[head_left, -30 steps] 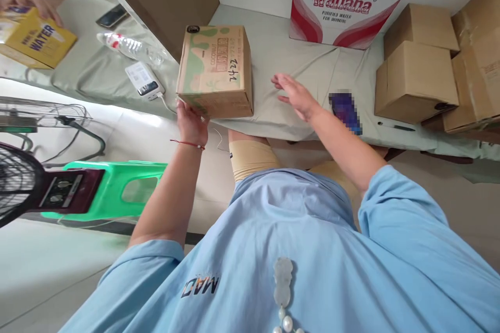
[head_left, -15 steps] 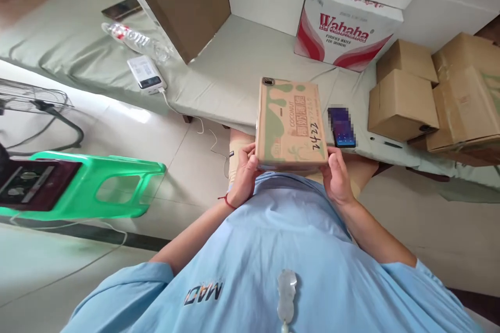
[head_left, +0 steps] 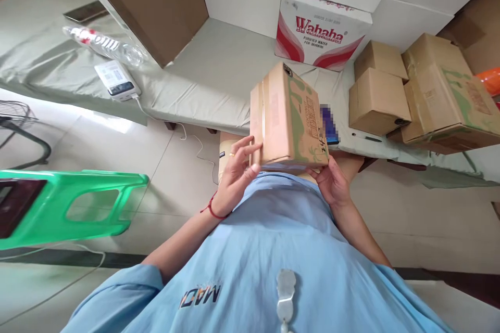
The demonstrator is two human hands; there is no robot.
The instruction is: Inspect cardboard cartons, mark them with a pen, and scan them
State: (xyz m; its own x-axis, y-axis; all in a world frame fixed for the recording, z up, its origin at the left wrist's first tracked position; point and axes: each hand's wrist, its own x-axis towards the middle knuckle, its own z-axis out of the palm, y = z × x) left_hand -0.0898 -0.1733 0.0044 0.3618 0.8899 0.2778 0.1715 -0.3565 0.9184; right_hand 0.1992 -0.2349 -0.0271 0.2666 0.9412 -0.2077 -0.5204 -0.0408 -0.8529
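Observation:
I hold a brown cardboard carton with green coconut print (head_left: 287, 117) just in front of my chest, tilted so its plain taped side faces left and up. My left hand (head_left: 233, 174) grips its near left edge, fingers curled on the taped side. My right hand (head_left: 331, 183) supports its near right corner from below, fingers wrapped under it. A phone (head_left: 330, 127) lies on the grey-covered table (head_left: 219, 73) just behind the carton, partly hidden by it.
A Wahaha water case (head_left: 320, 36) stands at the back. Plain cartons (head_left: 377, 91) and a printed carton (head_left: 449, 96) sit right. A tall brown box (head_left: 144, 0), plastic bottle (head_left: 103, 44) and power bank (head_left: 117, 79) are left. A green stool (head_left: 66, 205) stands on the floor.
The carton went from the table's left part into both my hands at my chest. Since half a second ago it has rolled, its printed top turning to the right.

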